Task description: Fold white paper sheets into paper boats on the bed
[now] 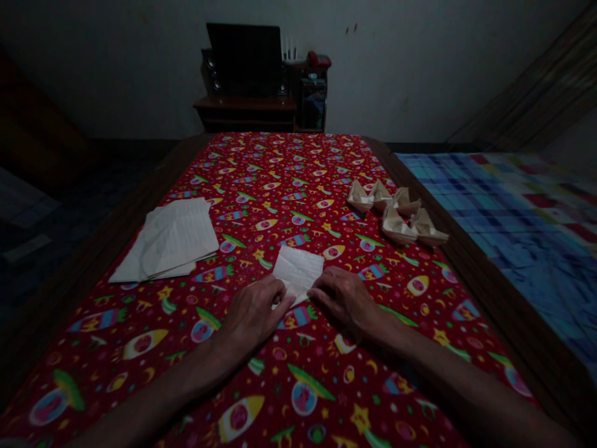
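A small sheet of folded paper (299,266) lies on the red patterned cloth in front of me, faint lines of writing showing on it. My left hand (261,302) grips its lower left edge, fingers curled and thumb stretched along the near side. At the lower right corner, my right hand (342,295) pinches the paper between thumb and fingers. The near edge looks folded up, though the fingers partly cover it. Off to the right sit several folded paper boats (398,225), grouped together. A stack of loose paper sheets (180,239) rests to the left.
The red cloth (298,180) with rockets and stars covers a wooden-edged table (494,305). Beyond its far end stand a dark monitor (245,59) with speakers and a red telephone (319,60) on a cabinet. A blue checked bedspread (471,193) spreads on the right.
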A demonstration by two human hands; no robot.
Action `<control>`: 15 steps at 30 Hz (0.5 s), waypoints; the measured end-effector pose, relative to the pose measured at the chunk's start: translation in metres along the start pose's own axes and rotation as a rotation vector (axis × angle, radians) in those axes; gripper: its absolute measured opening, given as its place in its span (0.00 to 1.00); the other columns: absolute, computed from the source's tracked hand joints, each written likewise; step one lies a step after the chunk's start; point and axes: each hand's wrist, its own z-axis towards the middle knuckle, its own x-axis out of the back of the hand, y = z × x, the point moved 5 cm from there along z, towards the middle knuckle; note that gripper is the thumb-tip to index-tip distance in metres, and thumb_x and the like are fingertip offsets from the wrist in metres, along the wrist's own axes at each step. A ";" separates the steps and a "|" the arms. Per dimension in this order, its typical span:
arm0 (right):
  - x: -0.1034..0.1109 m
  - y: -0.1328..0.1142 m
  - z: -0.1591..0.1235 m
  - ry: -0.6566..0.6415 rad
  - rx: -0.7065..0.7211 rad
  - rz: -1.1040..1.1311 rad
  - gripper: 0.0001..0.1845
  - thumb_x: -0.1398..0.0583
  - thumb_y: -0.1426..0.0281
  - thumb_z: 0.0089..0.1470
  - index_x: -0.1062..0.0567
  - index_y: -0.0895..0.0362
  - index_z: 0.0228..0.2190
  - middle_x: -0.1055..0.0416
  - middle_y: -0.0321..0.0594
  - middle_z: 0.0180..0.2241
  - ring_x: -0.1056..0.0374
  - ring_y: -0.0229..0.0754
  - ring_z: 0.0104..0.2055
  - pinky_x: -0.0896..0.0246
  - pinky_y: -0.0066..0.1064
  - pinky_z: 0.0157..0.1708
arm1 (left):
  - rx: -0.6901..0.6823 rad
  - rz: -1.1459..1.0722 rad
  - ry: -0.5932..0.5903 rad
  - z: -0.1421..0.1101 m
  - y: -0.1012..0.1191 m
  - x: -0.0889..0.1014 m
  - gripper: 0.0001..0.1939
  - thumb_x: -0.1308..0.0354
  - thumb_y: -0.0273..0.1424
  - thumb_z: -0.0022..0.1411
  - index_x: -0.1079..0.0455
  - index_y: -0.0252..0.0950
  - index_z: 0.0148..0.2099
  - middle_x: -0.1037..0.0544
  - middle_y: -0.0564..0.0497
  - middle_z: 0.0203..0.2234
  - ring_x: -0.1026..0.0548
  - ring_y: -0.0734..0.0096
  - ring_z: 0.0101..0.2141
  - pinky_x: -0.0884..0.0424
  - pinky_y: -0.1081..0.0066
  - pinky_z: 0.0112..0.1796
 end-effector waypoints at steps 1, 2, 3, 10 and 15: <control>-0.001 0.000 0.000 0.001 -0.003 -0.015 0.09 0.43 0.68 0.57 0.27 0.59 0.28 0.32 0.39 0.27 0.37 0.37 0.29 0.44 0.27 0.28 | 0.007 -0.013 -0.006 0.001 -0.001 0.001 0.10 0.48 0.32 0.62 0.38 0.36 0.27 0.32 0.55 0.23 0.32 0.74 0.24 0.38 0.74 0.26; -0.001 0.000 0.000 -0.002 -0.006 -0.028 0.09 0.43 0.67 0.57 0.28 0.59 0.28 0.32 0.39 0.27 0.37 0.37 0.29 0.44 0.27 0.29 | 0.021 -0.024 -0.015 0.001 -0.002 0.001 0.09 0.47 0.31 0.61 0.38 0.36 0.28 0.31 0.55 0.23 0.31 0.74 0.24 0.37 0.74 0.26; -0.002 0.000 0.000 -0.007 -0.007 -0.040 0.09 0.43 0.67 0.58 0.28 0.59 0.28 0.32 0.39 0.28 0.37 0.37 0.30 0.44 0.27 0.29 | 0.038 -0.033 -0.025 0.001 -0.004 0.000 0.07 0.46 0.31 0.60 0.38 0.36 0.30 0.31 0.55 0.23 0.31 0.73 0.24 0.37 0.74 0.26; -0.007 0.000 0.002 -0.024 -0.002 -0.184 0.12 0.46 0.67 0.59 0.29 0.60 0.27 0.33 0.40 0.27 0.39 0.37 0.29 0.48 0.27 0.28 | -0.041 0.034 -0.017 -0.006 -0.001 -0.005 0.13 0.48 0.30 0.64 0.39 0.38 0.50 0.28 0.50 0.36 0.27 0.68 0.34 0.30 0.69 0.35; -0.011 0.000 0.002 0.011 0.028 -0.274 0.15 0.48 0.65 0.61 0.30 0.59 0.26 0.35 0.39 0.26 0.42 0.37 0.27 0.52 0.28 0.26 | -0.130 0.170 -0.021 -0.011 0.010 -0.005 0.12 0.54 0.30 0.67 0.37 0.38 0.51 0.30 0.47 0.44 0.28 0.65 0.41 0.29 0.67 0.40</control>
